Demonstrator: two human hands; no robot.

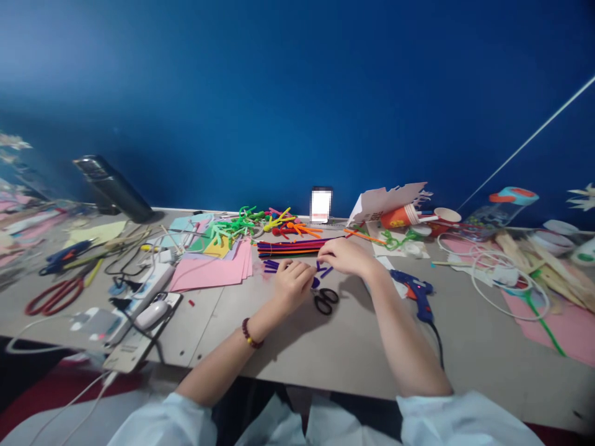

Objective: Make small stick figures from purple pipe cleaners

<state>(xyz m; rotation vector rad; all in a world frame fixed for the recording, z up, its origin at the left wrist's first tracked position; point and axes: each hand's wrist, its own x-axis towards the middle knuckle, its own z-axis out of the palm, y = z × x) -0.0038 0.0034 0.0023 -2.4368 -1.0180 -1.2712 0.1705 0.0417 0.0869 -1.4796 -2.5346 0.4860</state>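
Observation:
My left hand [294,285] is closed, its fingers curled low over the table. A small rounded purple piece [315,282] shows at its fingertips; the rest of it is hidden. To the right, my right hand [343,255] bends down with fingers drawn together at a short purple pipe cleaner piece [318,266]. Another cut purple piece [328,272] lies just below that hand. More short purple pieces [271,266] lie left of my left hand. Black-handled scissors [326,301] rest in front of both hands. Behind them lies a bundle of long pipe cleaners [288,249], purple, red and orange.
A blue glue gun [418,292] with a cable lies right of my right arm. Pink paper sheets [211,272], a power strip [139,303] and red-handled scissors [56,296] are at left. Bent green pipe cleaners [237,224], a phone [320,205] and paper cups [400,216] stand or lie at the back.

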